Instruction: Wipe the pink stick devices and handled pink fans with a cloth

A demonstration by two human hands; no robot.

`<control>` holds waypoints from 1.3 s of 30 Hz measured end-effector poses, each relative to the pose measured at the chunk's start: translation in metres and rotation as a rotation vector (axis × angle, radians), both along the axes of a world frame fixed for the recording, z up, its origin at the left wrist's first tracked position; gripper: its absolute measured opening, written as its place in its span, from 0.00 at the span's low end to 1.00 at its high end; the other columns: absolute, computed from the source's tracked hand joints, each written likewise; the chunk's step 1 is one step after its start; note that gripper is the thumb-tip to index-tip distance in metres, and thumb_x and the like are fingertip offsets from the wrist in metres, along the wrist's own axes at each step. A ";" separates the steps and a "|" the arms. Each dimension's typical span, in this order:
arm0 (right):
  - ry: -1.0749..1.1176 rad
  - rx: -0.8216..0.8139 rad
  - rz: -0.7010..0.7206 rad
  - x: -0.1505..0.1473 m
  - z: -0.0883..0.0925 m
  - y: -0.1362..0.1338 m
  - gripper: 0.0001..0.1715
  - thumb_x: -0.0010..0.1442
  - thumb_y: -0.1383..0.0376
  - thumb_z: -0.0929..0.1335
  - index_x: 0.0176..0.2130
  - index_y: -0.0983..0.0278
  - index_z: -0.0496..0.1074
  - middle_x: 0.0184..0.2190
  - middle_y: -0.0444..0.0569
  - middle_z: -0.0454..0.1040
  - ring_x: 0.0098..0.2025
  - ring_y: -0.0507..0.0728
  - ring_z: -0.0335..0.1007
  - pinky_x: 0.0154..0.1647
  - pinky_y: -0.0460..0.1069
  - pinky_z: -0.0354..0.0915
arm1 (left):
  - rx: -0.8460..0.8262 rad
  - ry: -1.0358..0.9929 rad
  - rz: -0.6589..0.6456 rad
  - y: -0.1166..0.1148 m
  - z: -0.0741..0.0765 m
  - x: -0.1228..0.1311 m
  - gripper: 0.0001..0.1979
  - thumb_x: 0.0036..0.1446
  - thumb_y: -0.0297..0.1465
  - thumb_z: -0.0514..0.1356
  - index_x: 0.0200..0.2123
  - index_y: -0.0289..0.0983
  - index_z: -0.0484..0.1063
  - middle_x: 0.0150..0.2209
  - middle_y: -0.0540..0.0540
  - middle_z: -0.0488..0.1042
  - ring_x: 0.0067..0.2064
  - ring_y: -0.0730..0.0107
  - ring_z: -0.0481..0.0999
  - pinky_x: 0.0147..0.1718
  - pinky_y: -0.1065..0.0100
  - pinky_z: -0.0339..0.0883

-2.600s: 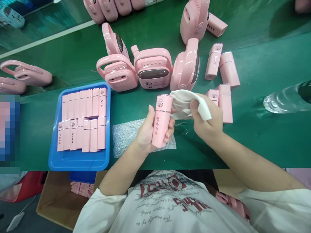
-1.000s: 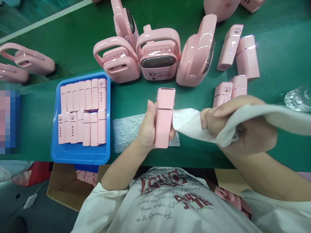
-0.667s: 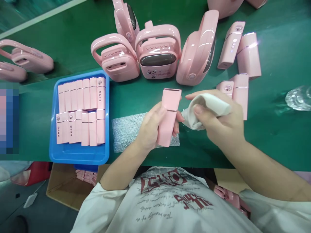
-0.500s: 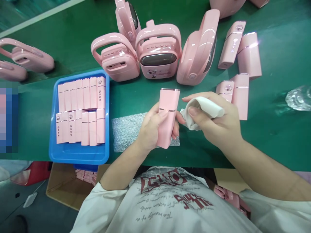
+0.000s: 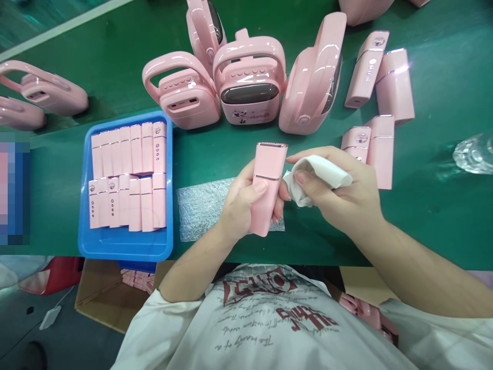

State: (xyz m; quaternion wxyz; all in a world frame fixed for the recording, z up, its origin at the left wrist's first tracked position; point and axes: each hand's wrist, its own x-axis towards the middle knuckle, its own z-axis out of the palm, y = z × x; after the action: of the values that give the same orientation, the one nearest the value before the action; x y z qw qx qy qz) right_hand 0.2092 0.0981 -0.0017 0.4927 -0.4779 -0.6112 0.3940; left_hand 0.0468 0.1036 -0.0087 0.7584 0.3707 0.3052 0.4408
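My left hand [image 5: 244, 203] is closed around a pink rectangular handset [image 5: 266, 198] with a silver band and a silver-edged top. It is held upright with a slight tilt, its plain side towards me. Close on the right, my right hand [image 5: 335, 187] pinches a folded white cloth [image 5: 323, 170], whose edge is near the left fingertips. Beneath the left hand lies a sheet of clear bubble wrap [image 5: 200, 213] on the green table [image 5: 308, 241].
A blue tray [image 5: 127, 249] on the left holds two rows of similar handsets. Pink speakers with handles [image 5: 250, 77] stand behind. More handsets [image 5: 383, 154] stand at right, beside a clear glass object [image 5: 475, 154]. A cardboard box [image 5: 103, 295] sits below the table edge.
The handset has shifted slightly right and tilted a little, showing more of its top edge. The cloth has moved slightly left, closer to the handset. Both hands keep their hold.
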 end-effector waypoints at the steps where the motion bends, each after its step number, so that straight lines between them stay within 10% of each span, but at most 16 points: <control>1: -0.004 0.000 -0.002 0.000 0.000 0.000 0.02 0.61 0.64 0.68 0.36 0.60 0.73 0.27 0.42 0.74 0.27 0.52 0.69 0.25 0.48 0.68 | 0.001 -0.005 -0.003 0.000 0.000 0.000 0.20 0.55 0.43 0.60 0.44 0.34 0.69 0.28 0.50 0.73 0.19 0.77 0.70 0.17 0.74 0.66; 39: -0.063 0.017 -0.020 0.001 0.000 0.000 0.05 0.60 0.63 0.69 0.38 0.62 0.73 0.32 0.45 0.77 0.30 0.53 0.73 0.27 0.49 0.68 | -0.008 0.075 -0.011 0.000 0.001 -0.001 0.22 0.55 0.45 0.59 0.46 0.35 0.67 0.25 0.53 0.69 0.18 0.78 0.67 0.16 0.74 0.64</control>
State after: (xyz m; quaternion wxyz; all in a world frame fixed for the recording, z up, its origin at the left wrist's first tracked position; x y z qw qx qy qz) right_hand 0.2103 0.0978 -0.0018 0.4811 -0.4920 -0.6251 0.3685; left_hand 0.0459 0.1034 -0.0073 0.7502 0.3857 0.3332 0.4211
